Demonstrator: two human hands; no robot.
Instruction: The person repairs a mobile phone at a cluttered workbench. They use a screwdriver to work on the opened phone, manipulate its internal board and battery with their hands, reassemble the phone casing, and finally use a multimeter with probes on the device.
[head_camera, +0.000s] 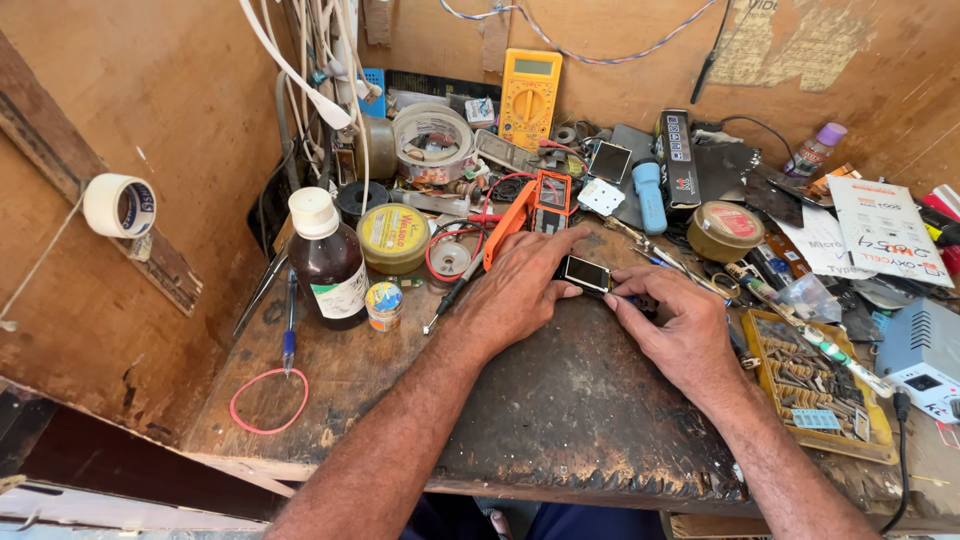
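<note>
A small black device with a glossy screen lies on the worn wooden workbench. My left hand rests on the bench and pinches the device's left edge between thumb and fingers. My right hand holds the device's right end, its fingers closed around a dark part there that I cannot make out. Both forearms reach in from the bottom of the view.
A brown bottle with a white cap, a round yellow tin, a small jar, a blue pen and a red rubber band sit left. Behind: orange meter, yellow multimeter, tape rolls. A parts tray stands right.
</note>
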